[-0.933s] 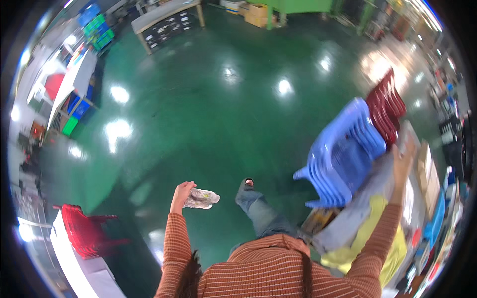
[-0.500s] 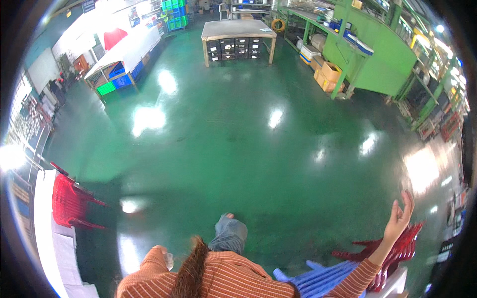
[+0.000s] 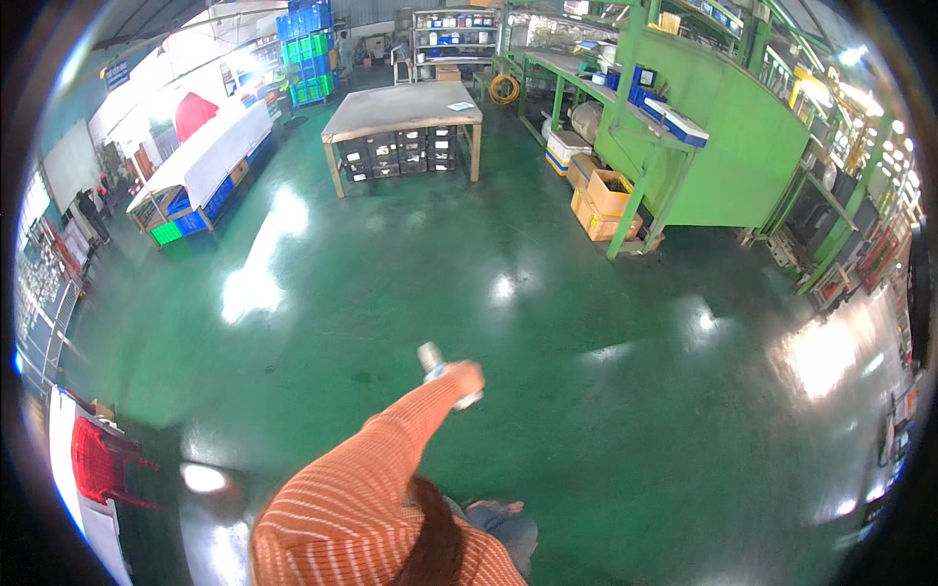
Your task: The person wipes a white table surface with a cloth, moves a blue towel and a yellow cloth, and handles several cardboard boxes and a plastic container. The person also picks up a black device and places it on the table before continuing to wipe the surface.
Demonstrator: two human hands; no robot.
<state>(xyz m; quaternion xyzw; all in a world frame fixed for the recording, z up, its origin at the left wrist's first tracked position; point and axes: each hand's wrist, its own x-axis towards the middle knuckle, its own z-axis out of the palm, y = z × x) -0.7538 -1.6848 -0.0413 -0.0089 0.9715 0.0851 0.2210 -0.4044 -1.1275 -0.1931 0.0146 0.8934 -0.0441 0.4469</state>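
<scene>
My left arm, in an orange striped sleeve, reaches forward over the green floor (image 3: 586, 439). My left hand (image 3: 464, 377) is closed around a clear, whitish plastic bottle (image 3: 429, 355). One end of the bottle sticks out ahead of the fist and the other shows below it, so it lies tilted across the grip. Its details are blurred. My right hand is out of the picture. Below, a jeans leg and a bare foot (image 3: 508, 506) show beside my hair.
Ahead stands a grey-topped table (image 3: 401, 112) with black bins beneath it. Cardboard boxes (image 3: 598, 210) sit by a green workbench and panel (image 3: 699, 146) at right. A white-covered long table (image 3: 210, 156) stands far left. Red plastic chairs (image 3: 98, 459) are near left.
My left hand has swung forward from beside my body with the bottle in it. My right hand has left the view. The view has turned and lifted, and the stacked chairs at right are gone from it.
</scene>
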